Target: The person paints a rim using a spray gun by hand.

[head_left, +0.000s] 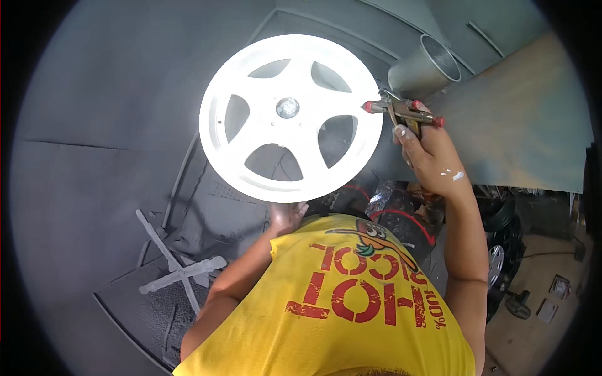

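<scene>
A five-spoke wheel rim (256, 128), coated bright white, stands ahead of me with its face toward me. At its centre is a greyish hub hole (288, 108). My right hand (433, 153) is closed around a metal spray gun (407, 114) with red fittings, its red-tipped end at the rim's right edge. White paint spots mark that hand. Just beyond the gun is an open silver cup (417, 70); whether it joins the gun is unclear. My left hand (286, 218) is at the rim's lower edge, its fingers mostly hidden behind it.
A dust-covered cross-shaped stand (180, 273) is at lower left. Grey sheeting (106, 94) covers the left side and back. A large stained panel (527, 119) slopes at the right. Below it are dark tyres (501, 266) and a red hose (407, 216).
</scene>
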Tool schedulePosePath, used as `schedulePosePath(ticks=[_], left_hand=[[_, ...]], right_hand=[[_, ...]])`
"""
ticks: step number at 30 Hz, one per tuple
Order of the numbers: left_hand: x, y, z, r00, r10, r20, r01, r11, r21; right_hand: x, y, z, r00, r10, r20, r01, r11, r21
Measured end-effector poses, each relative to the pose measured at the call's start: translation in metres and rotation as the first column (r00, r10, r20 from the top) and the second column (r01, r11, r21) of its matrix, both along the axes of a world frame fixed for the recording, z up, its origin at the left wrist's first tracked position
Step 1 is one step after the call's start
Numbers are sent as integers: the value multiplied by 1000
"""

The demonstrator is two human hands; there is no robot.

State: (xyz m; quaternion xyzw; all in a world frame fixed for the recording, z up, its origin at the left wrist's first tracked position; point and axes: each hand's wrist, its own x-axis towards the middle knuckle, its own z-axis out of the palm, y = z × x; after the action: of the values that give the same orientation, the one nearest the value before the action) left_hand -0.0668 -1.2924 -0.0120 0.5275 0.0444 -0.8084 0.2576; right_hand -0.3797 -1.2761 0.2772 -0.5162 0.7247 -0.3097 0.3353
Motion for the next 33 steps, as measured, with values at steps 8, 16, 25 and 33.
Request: schedulePosePath(ticks=[8, 16, 25, 33], left_hand=[[27, -22, -14, 968, 120, 220, -29, 925, -378], [47, -56, 4, 899, 382, 214, -192, 783, -592], [4, 0, 0, 985, 108, 134, -69, 960, -271], [13, -13, 5, 991, 103, 87, -68, 937, -344]], right_hand=[[-4, -10, -16, 969, -61, -240, 14, 981, -192], [-3, 0, -18, 949, -117, -294, 81, 988, -130], [16, 3, -3, 999, 28, -19, -30, 997, -72], [-1, -3, -24, 936, -119, -332, 73, 986, -147]])
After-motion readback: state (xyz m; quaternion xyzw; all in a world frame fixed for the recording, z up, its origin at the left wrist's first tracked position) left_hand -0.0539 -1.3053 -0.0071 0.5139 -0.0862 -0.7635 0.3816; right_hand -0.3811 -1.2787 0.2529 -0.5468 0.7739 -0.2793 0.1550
